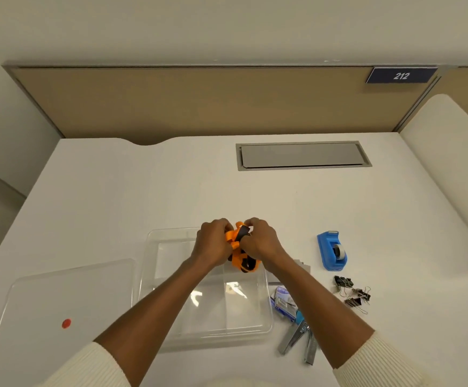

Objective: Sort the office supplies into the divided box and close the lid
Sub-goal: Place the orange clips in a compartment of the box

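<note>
A clear divided box (154,275) stands open on the white desk in front of me. Both hands hover over its far right part. My left hand (213,243) and my right hand (260,241) are closed together on an orange and black strap-like bundle (241,261), which hangs between them above the box. The box's clear lid (59,308), marked with a red dot, lies flat to the left of the box. To the right of the box lie a blue tape dispenser (331,251), several black binder clips (351,293), a blue staple packet (283,303) and a metal stapler (299,339).
A grey cable hatch (302,155) is set into the desk at the back right. A tan partition (199,101) with a "212" sign (400,75) closes off the far edge. A flat grey item (304,266) peeks out under my right forearm.
</note>
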